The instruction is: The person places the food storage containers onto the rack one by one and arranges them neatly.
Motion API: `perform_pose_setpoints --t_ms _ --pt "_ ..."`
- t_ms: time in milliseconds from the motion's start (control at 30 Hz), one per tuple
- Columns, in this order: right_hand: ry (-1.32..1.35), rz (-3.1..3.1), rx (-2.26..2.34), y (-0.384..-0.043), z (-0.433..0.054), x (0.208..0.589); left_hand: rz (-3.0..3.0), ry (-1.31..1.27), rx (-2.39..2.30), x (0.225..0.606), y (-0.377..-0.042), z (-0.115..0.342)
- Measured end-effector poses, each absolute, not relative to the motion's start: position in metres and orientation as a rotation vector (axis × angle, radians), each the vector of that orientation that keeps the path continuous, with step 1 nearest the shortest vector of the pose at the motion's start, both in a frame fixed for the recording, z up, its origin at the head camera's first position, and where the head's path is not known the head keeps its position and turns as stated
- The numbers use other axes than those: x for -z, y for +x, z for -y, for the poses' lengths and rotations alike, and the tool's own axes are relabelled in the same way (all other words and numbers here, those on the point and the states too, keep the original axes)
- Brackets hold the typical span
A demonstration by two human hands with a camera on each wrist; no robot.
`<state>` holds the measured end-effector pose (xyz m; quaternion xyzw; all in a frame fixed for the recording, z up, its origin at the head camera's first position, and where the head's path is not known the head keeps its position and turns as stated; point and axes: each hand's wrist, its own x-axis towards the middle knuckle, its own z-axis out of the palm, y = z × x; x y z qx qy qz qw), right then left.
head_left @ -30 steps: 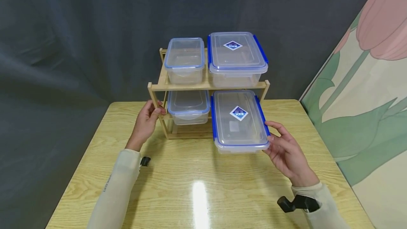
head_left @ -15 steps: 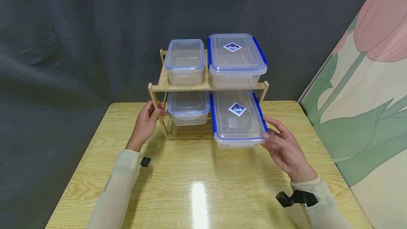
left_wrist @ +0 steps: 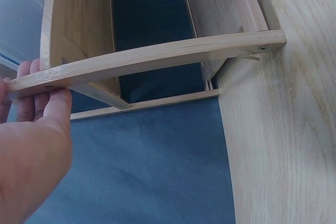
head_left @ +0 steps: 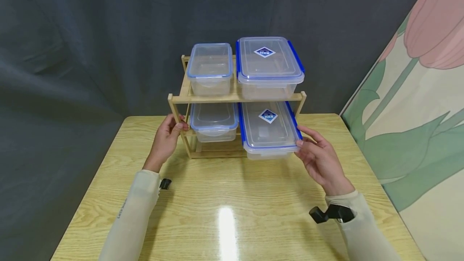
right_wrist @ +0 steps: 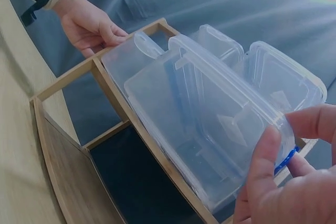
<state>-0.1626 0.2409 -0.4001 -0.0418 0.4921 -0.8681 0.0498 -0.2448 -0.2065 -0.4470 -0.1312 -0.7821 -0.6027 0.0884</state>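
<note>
A wooden shelf rack [head_left: 237, 99] stands at the back of the table. My left hand [head_left: 165, 140] grips its front left upright, thumb and fingers on either side of the wood, as the left wrist view also shows. At the middle level, my right hand [head_left: 320, 158] pinches the front right corner of a clear lidded food container [head_left: 270, 132] with blue side clips. That container's front end juts out past the rack; its rear lies under the top shelf. Left of it sits a smaller container [head_left: 214, 120] with a light blue rim.
On the top shelf stand a small container [head_left: 210, 65] at the left and a larger blue-clipped container [head_left: 270, 61] at the right. Below runs the rack's bottom shelf [head_left: 217, 148]. A dark curtain [head_left: 108, 43] hangs behind the wooden table [head_left: 203, 204].
My right hand has pushed the blue-clipped container farther back into the middle level, so less of it juts out. The left hand keeps its grip on the rack.
</note>
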Motion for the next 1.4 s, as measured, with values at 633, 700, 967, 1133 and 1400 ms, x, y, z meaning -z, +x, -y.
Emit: perform_pose_setpoints --t_ms 633,700,967,1133,1400 --pt "-0.091 -1.449 2.699 -0.182 -0.239 0.399 2.325 -0.385 1.786 0.443 -0.245 0.205" --pt "-0.085 -1.458 2.695 -0.185 -0.239 0.398 2.325 -0.383 1.781 0.443 -0.245 0.205" --pt "-0.06 -1.435 2.719 -0.193 -0.234 0.397 2.328 -0.384 1.78 0.444 -0.245 0.205" --pt "-0.023 -1.439 2.72 -0.195 -0.233 0.397 2.329 -0.385 1.776 0.445 -0.246 0.205" --pt "-0.007 -1.442 2.714 -0.196 -0.234 0.397 2.329 -0.386 1.779 0.447 -0.246 0.206"
